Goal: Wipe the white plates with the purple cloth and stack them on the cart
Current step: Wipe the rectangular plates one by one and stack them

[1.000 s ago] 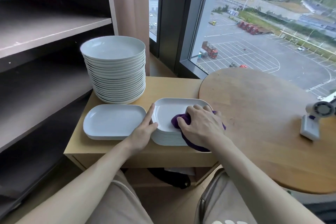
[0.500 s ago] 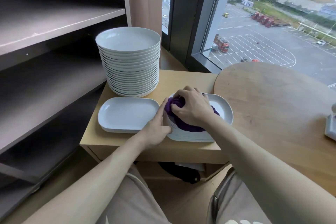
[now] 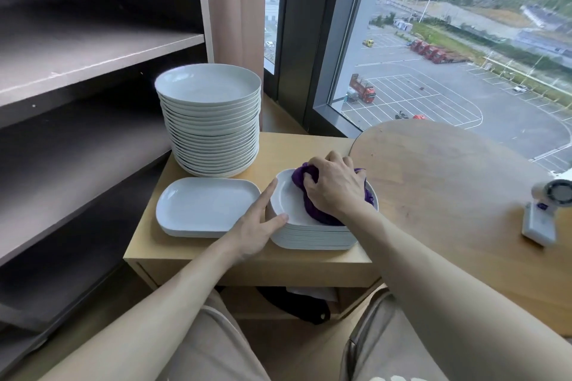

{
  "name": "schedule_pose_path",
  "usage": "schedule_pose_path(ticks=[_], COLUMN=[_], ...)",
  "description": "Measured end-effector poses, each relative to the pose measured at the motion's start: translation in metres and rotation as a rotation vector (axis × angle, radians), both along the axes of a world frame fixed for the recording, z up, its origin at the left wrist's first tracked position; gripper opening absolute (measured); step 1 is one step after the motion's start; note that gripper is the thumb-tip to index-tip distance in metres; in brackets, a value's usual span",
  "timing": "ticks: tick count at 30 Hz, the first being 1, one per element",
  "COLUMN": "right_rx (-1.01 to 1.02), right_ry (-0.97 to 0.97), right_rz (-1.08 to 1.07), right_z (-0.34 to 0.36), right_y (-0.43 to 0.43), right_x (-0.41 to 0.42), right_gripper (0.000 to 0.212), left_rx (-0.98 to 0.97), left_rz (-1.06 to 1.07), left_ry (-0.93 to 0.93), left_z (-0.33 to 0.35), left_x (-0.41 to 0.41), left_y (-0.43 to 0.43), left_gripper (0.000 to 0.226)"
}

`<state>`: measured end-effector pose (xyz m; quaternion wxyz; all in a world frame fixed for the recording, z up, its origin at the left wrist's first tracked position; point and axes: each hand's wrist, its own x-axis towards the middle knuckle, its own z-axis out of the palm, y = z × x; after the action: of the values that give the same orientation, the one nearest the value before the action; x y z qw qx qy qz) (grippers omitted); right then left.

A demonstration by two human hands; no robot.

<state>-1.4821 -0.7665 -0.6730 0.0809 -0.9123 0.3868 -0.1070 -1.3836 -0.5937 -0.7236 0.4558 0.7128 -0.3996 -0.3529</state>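
The top plate (image 3: 286, 204) of the oblong stack (image 3: 315, 240) lies flat, hollow side up, at the front right corner of the cart (image 3: 247, 263). Its long axis runs roughly along the cart's front edge. The purple cloth (image 3: 317, 213) sits bunched on the plate's right half, and the right grip (image 3: 334, 187) presses down on it with fingers curled round the wad. The left grip (image 3: 257, 226) is released: the forefinger lies straight along the plate's left edge and the thumb rests on its near left rim, bracing the stack.

This looks like the wiping step, with the bare left half apparently not yet covered. The next move probably calls for sweeping the cloth to the left rim, then lifting the plate level by its short ends.

Just beside the stack, at the front left, lies a low pile of oblong plates (image 3: 207, 206) with the same long axis, the likely landing place. Behind that, at the back left corner, stands a tall stack of round plates (image 3: 213, 139). A round counter (image 3: 448, 189) adjoins the cart's right edge.
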Motion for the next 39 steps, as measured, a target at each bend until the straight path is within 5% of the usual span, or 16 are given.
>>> schedule_pose_path(ticks=[11, 23, 28, 39], right_rx=[0.139, 0.186, 0.11, 0.02], right_ry=[0.164, 0.188, 0.156, 0.056], right_rz=[0.015, 0.306, 0.36, 0.185], right_z=[0.017, 0.021, 0.014, 0.006], right_y=[-0.008, 0.027, 0.033, 0.027], right_x=[-0.062, -0.028, -0.006, 0.019], right_gripper=[0.046, 0.029, 0.029, 0.032], left_rx=[0.073, 0.004, -0.019, 0.019], left_rz=[-0.044, -0.107, -0.057, 0.049], left_ry=[-0.136, 0.149, 0.181, -0.117], left_z=[-0.003, 0.004, 0.006, 0.003], left_x=[0.003, 0.007, 0.007, -0.003], left_y=[0.002, 0.004, 0.002, -0.004], left_gripper=[0.078, 0.102, 0.089, 0.058])
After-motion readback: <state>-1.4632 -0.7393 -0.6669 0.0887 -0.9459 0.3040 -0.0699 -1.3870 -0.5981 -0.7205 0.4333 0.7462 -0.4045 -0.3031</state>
